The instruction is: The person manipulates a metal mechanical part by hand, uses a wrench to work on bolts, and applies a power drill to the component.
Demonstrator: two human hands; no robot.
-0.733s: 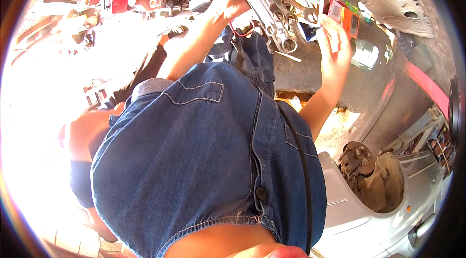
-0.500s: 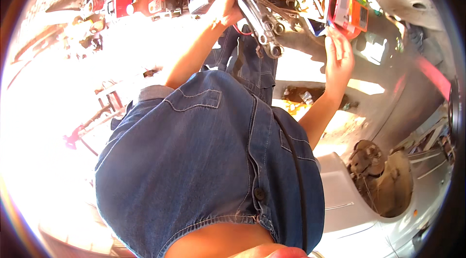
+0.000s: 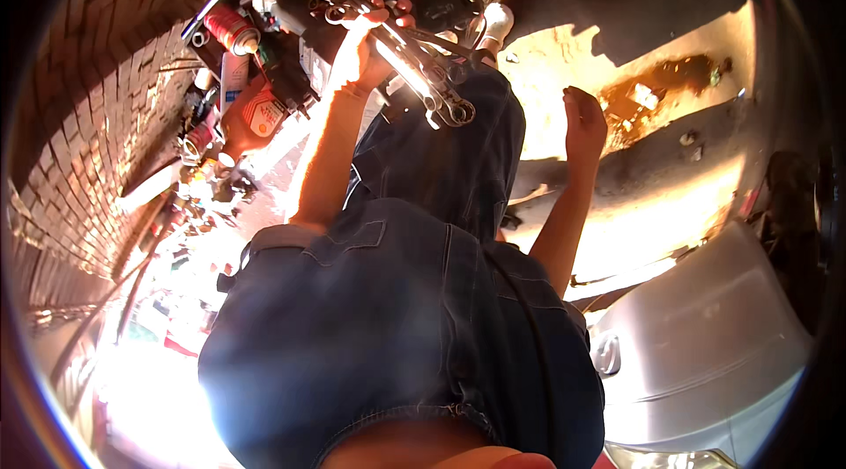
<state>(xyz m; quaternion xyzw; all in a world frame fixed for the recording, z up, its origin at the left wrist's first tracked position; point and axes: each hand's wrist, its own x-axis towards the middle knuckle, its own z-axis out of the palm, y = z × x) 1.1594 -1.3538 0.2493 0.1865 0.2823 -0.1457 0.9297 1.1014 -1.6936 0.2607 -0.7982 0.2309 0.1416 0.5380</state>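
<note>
In my left hand (image 3: 359, 55) is a bundle of metal wrenches (image 3: 421, 81), gripped with the fingers wrapped round it. Ring ends of the wrenches point down over my trouser leg, and the other ends fan out above my knuckles. Apart from it, my right hand (image 3: 585, 127) hangs over the sunlit ground on the right. Its fingers are loosely bent and partly in shadow, and nothing shows in them. Left of my left forearm stand an orange-red bottle (image 3: 254, 119) and a red can with a nozzle (image 3: 231, 29).
A brick wall (image 3: 97, 107) rises on the left. Tools and dark parts crowd the top of the view. A brown stain (image 3: 656, 99) with litter marks the ground at right. A silver vehicle panel (image 3: 705, 319) stands at the lower right. Strong glare whitens the lower left.
The view has swung, bringing the brick wall in. My right hand has come away from the orange and red boxes and dropped lower. My left hand still grips the wrenches.
</note>
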